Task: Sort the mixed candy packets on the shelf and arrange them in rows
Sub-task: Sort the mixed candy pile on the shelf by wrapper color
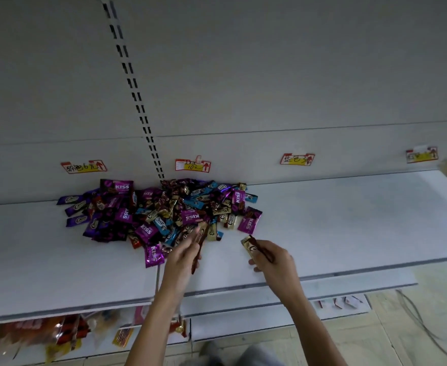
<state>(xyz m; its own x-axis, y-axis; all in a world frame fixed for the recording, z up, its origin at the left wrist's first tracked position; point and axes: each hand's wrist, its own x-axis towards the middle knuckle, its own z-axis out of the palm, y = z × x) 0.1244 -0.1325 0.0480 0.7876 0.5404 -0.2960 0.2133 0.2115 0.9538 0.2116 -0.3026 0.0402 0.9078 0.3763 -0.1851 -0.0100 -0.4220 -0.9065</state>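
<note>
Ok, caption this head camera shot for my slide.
Left hand holds a brown packet and right hand grips a gold packet beside the mixed candy pile on the shelf.

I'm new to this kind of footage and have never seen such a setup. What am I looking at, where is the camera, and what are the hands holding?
There is no machine here: a person works with two bare hands, and the single picture comes from a wide-angle camera worn on their head, looking forward and down. On the white shelf lies a heap of mixed candy packets: magenta, purple, blue and gold wrappers. Handwritten price tags stick to the back wall. The left hand reaches to the heap's near edge and seems to pinch a thin brown packet. The right hand, beside the heap, has a gold packet in its grip. No rows are laid out yet.
</note>
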